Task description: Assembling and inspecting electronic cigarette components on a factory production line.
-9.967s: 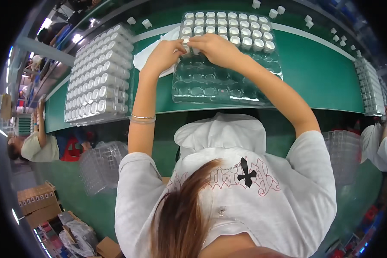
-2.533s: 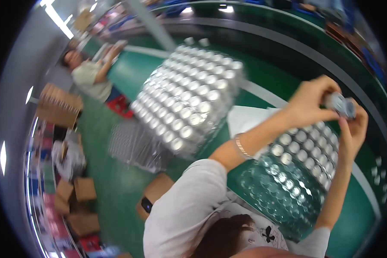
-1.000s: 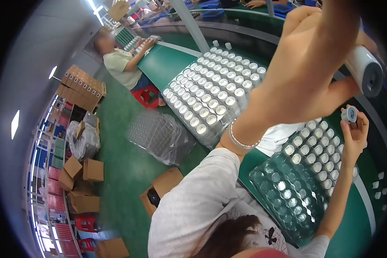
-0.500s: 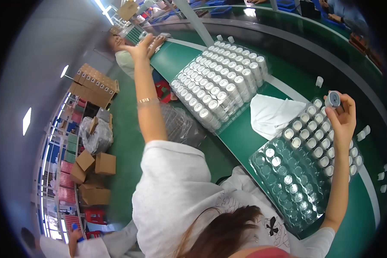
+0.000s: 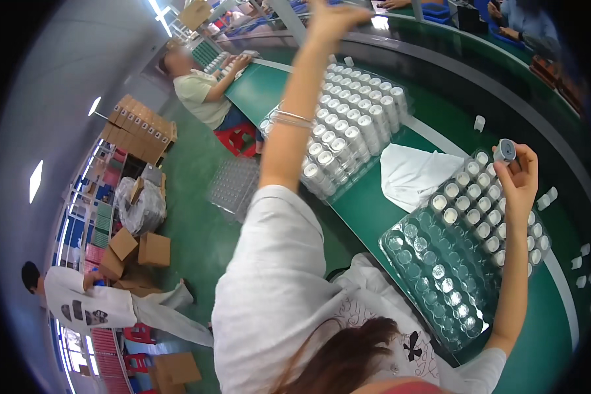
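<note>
Grip of the right hand (image 5: pixel 521 178) grasps a short white-and-grey plastic cylinder (image 5: pixel 505 150) by the far side of the clear plastic tray (image 5: pixel 427 289); its grey end faces the camera, long axis foreshortened. Far off, the left hand (image 5: pixel 331 25) is released, digits spread, partly cut off. Brown hair (image 5: pixel 335 354) partly hides the shirt's red-outlined print (image 5: pixel 352 310), hard to read.

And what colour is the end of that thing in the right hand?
The held piece's end looks grey, best in the head view.

Cups (image 5: pixel 473 191) in tray (image 5: pixel 407 269), cloth (image 5: pixel 414 174) to its left
</note>
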`<state>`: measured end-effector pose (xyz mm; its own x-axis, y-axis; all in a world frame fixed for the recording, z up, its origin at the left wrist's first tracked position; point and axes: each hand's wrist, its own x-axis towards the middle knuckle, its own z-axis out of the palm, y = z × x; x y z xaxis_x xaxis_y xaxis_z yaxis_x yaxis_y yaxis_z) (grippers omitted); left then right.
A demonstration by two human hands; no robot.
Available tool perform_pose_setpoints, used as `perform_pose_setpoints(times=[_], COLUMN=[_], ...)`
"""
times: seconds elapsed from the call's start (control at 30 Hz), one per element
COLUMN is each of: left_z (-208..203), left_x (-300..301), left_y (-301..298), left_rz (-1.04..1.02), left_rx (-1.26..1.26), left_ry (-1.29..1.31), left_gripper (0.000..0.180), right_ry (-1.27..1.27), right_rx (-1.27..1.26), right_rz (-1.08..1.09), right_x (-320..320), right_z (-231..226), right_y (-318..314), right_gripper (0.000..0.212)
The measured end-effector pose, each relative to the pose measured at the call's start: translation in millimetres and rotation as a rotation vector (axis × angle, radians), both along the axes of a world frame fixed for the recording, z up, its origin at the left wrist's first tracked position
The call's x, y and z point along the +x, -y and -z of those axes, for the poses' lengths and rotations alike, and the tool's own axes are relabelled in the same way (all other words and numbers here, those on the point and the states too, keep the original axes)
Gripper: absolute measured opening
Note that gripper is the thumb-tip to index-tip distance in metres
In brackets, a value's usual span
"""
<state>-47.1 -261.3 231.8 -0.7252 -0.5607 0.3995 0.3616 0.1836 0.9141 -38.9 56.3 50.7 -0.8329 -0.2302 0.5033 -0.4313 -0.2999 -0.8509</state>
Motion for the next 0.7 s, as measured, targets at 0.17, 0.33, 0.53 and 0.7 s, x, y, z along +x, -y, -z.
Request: perform_pose_setpoints(times=[0.17, 0.33, 0.53, 0.7], left_z=[122.2, 170.5, 162.3, 137.2], left_x=[-48.6, -63.9, -45.9, -31.8], left_y=[-89.8, -187.1, -182.1, -171.1], left_rz=[0.864, 1.071, 1.010, 0.990], left_rx=[-0.186, 0.052, -0.055, -0.182], left_ry=[0.025, -0.089, -0.138, -0.228], left_gripper=[0.038, 0.042, 0.038, 0.041], right_ry=[-0.040, -0.162, -0.125, -0.363], right_rx=[-0.020, 0.061, 0.090, 0.075], right_rz=[0.107, 0.465, 0.430, 0.405], right_x=[-21.3, -59.3, -52.7, -33.3], right_z=[16.6, 46.4, 34.9, 9.7], right_y=[1.7, -42.9, -51.5, -45.1], right_gripper=[0.043, 0.044, 0.042, 0.042])
